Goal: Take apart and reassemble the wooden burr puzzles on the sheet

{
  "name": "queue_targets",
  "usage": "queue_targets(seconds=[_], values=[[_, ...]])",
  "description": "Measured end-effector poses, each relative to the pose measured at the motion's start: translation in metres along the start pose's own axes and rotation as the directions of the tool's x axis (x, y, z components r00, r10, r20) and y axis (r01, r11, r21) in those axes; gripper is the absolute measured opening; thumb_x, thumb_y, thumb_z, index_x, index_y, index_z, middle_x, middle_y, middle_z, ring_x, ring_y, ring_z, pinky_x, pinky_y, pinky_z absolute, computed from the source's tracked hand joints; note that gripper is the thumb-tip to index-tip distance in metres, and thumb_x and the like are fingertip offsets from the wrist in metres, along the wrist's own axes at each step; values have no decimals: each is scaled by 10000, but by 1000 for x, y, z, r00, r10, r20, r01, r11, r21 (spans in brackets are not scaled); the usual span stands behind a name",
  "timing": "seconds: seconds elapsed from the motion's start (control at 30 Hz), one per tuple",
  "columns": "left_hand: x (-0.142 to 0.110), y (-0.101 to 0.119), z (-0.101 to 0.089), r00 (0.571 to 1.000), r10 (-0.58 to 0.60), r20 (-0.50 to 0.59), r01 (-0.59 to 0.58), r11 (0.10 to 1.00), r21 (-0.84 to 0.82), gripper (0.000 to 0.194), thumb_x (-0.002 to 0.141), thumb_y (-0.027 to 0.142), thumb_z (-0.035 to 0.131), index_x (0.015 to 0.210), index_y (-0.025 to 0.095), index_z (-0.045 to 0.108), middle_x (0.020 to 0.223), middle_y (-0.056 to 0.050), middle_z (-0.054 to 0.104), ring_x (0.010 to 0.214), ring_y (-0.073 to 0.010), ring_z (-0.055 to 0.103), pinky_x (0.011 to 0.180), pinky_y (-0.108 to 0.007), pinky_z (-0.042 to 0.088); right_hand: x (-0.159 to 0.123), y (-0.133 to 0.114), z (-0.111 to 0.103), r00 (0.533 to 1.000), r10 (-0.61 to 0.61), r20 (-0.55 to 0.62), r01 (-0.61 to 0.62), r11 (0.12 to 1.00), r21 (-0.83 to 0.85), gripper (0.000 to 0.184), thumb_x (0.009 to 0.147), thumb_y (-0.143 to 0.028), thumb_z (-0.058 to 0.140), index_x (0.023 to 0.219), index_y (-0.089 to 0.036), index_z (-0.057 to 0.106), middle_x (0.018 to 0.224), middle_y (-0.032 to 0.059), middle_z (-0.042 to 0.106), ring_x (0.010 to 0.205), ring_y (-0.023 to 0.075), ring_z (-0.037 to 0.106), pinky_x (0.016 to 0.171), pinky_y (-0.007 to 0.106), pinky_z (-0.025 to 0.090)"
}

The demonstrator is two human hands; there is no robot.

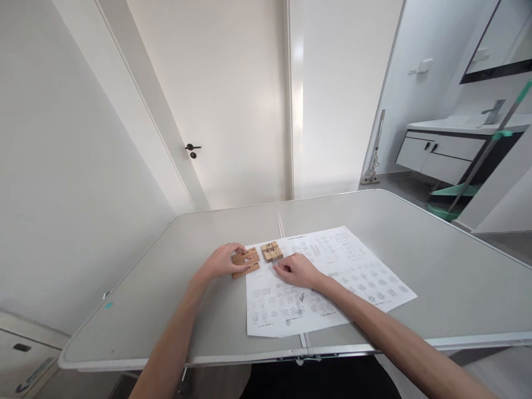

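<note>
On the left edge of a printed paper sheet (332,299) lie flat reddish-brown wooden pieces (251,257) with dark notches and a gap between them. My left hand (222,261) holds them from the left, its thumb on the near piece and its fingers at the far side. To their right sits a square cluster of lighter wooden blocks (272,252) on the paper. Just in front of that cluster, my right hand (298,271) rests over the sheet with its fingers curled and pinched together. Whatever may be between those fingertips is hidden.
The grey folding table (149,310) has a metal rim and a centre seam. A small dark mark or object (301,297) is on the sheet. Beyond stand a white door (233,100), a sink cabinet (444,149) and a green-handled dustpan (455,190).
</note>
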State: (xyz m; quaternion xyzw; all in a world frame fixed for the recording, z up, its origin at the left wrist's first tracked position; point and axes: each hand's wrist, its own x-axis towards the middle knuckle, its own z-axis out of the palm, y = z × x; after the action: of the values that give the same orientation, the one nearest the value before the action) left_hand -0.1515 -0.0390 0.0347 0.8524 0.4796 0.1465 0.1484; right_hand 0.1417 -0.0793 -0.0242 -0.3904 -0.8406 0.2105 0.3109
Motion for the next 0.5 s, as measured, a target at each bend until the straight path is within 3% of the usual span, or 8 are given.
queue_targets(seconds=[0.2, 0.33, 0.5], values=[[1, 5, -2, 997, 66, 43, -66, 998, -1, 269, 798, 546, 713, 818, 281, 755, 1277, -9, 705, 1124, -256, 669, 1021, -375, 490, 0, 1, 0, 1000, -4, 0, 4, 1000, -1, 442, 983, -352, 463, 595, -207, 310, 512, -32, 398, 496, 111, 320, 551, 275, 250], [2, 5, -2, 996, 64, 59, -65, 997, 31, 260, 814, 552, 701, 845, 312, 796, 1282, 4, 702, 1126, -261, 664, 1005, -380, 493, 0, 2, 1, 1000, 5, 1, -5, 1000, -3, 442, 981, -356, 465, 592, -204, 318, 509, -34, 403, 496, 108, 331, 556, 278, 251], [2, 3, -1, 992, 113, 48, -117, 989, 87, 253, 818, 551, 702, 882, 332, 814, 1137, -18, 744, 1119, -269, 637, 1017, -404, 474, 0, 2, 1, 1000, 0, -4, 0, 1000, -2, 445, 979, -348, 469, 590, -204, 310, 504, -38, 395, 493, 105, 322, 549, 273, 249]])
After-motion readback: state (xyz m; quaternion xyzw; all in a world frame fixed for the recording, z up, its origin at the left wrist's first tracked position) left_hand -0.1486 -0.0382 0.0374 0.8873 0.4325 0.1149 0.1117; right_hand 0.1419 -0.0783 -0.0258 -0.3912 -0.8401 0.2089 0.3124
